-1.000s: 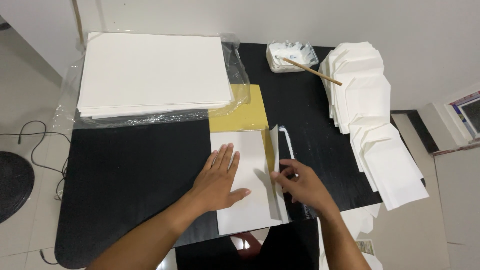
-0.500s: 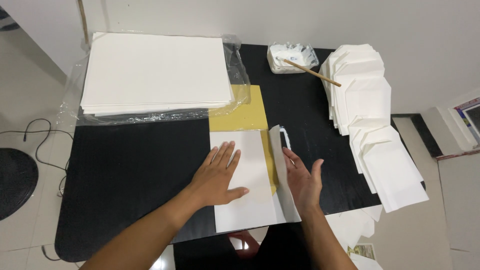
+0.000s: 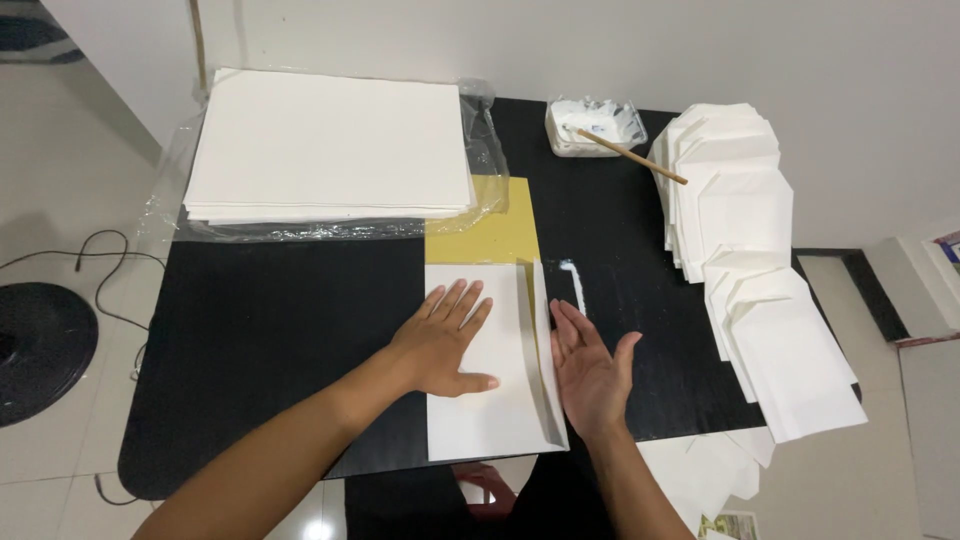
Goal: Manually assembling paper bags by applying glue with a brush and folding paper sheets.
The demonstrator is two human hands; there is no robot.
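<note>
Left hand (image 3: 447, 340) lies flat, palm down, fingers (image 3: 462, 303) spread and extended, on the white sheet (image 3: 490, 400) at the near middle of the black table (image 3: 270, 340). It grips nothing; judged from the pressure posture, it pins the sheet so that it does not slide.

Right hand (image 3: 590, 375) stands on edge just right of the sheet, palm turned toward it, fingers (image 3: 570, 325) straight and together, open, holding nothing. Its little-finger side meets the narrow flap (image 3: 545, 350) that runs along the sheet's right border. The flap appears raised and partly turned over the sheet; the hand's edge-on stance suits pushing it over and flattening it.

A yellow board (image 3: 490, 225) lies under the far end of the sheet and shows beyond it, probably serving as a backing or a size guide. A thin white smear (image 3: 572, 280) marks the table just right of the flap.

Beyond the sheet, to its far left, a stack of large white paper (image 3: 330, 145) rests on clear plastic wrap (image 3: 480, 170), touching the yellow board's far edge. Beyond the sheet to the right, a small white dish (image 3: 595, 125) carries a wooden stick (image 3: 630, 155) laid across its rim. Well right of the sheet, a fanned pile of folded white envelopes (image 3: 750, 260) runs along the table's right edge, within reach of the right hand; a few overhang the near corner.

Off the table, left of the sheet, a dark round base (image 3: 40, 350) and a cable (image 3: 110, 250) lie on the tiled floor.
</note>
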